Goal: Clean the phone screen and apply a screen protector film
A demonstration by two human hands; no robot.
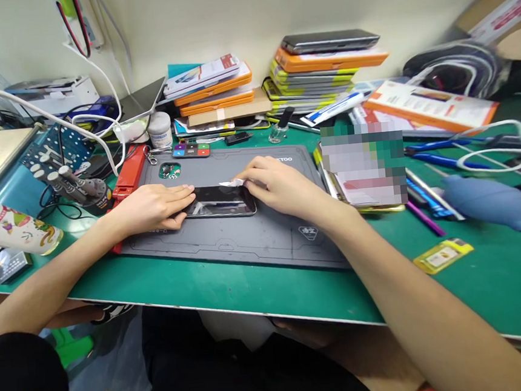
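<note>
- Smartphone (225, 207), dark and slab-shaped, lies face-on to me near the middle of the grey work mat (246, 245), between my two hands.
- My left hand (156, 206) covers its left end, fingers straight and close together, thumb toward the near edge. I judge this is to stop it sliding. Whether those fingers clamp the edges or only press down, I cannot tell, as my hand hides that end.
- My right hand (274, 183) has thumb and fingertips pinched on a white wipe (229, 183) at the far edge, toward the right end. Such a small grip probably gives me finer control than a whole palm would.
- The smartphone sits lengthwise across my view, likely so both hands can reach it evenly.
- Its surface looks smooth and glassy, with a bright reflection along the nearer part and rounded corners at the right. The wipe is thin, soft and crumpled to a point.
- The mat looks rubbery and matte, marked with fine lines; its rounded recess (170, 170) holds small metallic bits, presumably there so they don't roll away.
- Under it, the bench top (232, 283) is smooth green.
- Screwdrivers (73, 180) stand handles-up at my left, perhaps for quick reach; a bulbous blue air blower (489, 201) rests at my right.
</note>
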